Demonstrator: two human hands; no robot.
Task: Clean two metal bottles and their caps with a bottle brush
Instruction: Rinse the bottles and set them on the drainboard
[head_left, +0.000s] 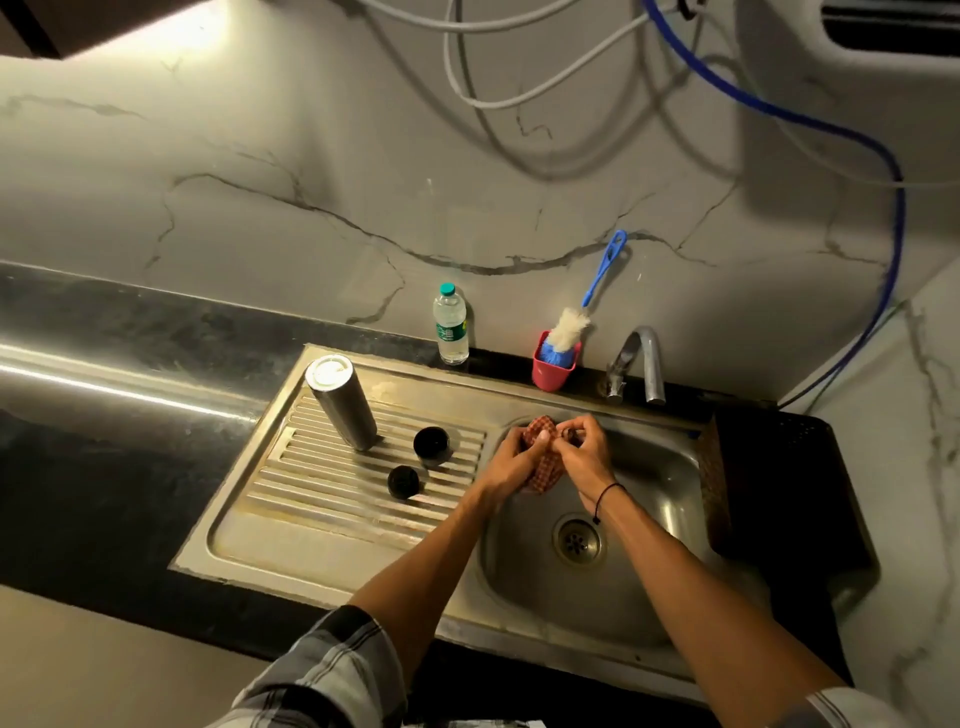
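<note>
Overhead, the marbled grey wall (311, 171) fills the upper half of the view, crossed by dark veins, with loops of white hose and a blue hose (810, 117) hanging against it; their upper ends are cut off at the top edge. Below lies a dark stone counter (104, 332) with a steel sink (670, 467) set in it, its ribbed draining board (291, 519) on the left and the rounded basin with a drain (578, 540) on the right. A curved metal tap (641, 364) stands behind the basin.

On the draining board a metal bottle (343, 402) stands upside down, smooth and cylindrical, with two black caps (431, 445) just beside it, one nearer than the other. A second bottle cannot be made out anywhere. Against the wall a clear plastic water bottle (451, 325) with a green lid stands upright, and the bottle brush (576, 317), white and blue bristles on a blue handle, leans in a red cup (553, 371), well apart from the hands.

Over the far left rim of the basin, the left hand (514, 457) and right hand (582, 449) are pressed close together, fingers curled around a red checked cloth (543, 467). Whatever the cloth wraps is hidden. A dark cord circles the right wrist, and plaid sleeves are cut off at the bottom edge.
</note>
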